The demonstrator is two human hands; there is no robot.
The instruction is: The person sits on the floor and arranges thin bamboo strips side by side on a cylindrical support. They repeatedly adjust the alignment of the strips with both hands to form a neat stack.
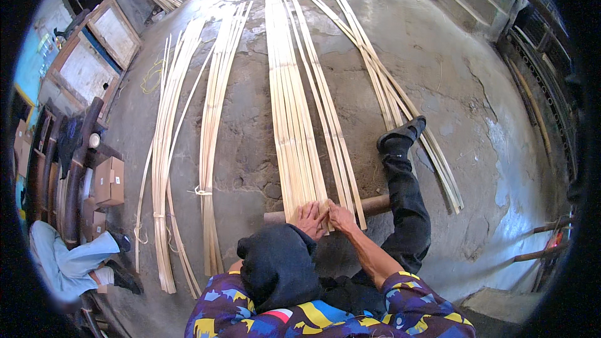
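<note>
The left hand (pixel 308 220) lies on the near ends of a row of pale bamboo strips (pixel 291 119), palm down with fingers partly spread. The right hand (pixel 340 217) is just beside it on the 3 o'clock side, fingers curled at the edge of the row; whether it pinches a strip cannot be told. The row lies side by side on the concrete floor (pixel 244 112), runs from the hands toward 12 o'clock, and has its near ends above a round pole (pixel 375 204) set across from 9 to 3 o'clock. A narrower set of strips (pixel 332 131) lies close along the 3 o'clock side of the row. Taking bearings from the hands, crossed strips (pixel 375 69) lie at 1 o'clock, with the person's right foot, in a dark sandal (pixel 410 130), on or against them. A tied bundle (pixel 216 119) lies between 10 and 11 o'clock, and a second, looser tied bundle (pixel 170 119) at 10. A cardboard box (pixel 109 181) is noted between 9 and 10 o'clock; another person's leg (pixel 81 253), in light-blue trousers, shows between 8 and 9.
</note>
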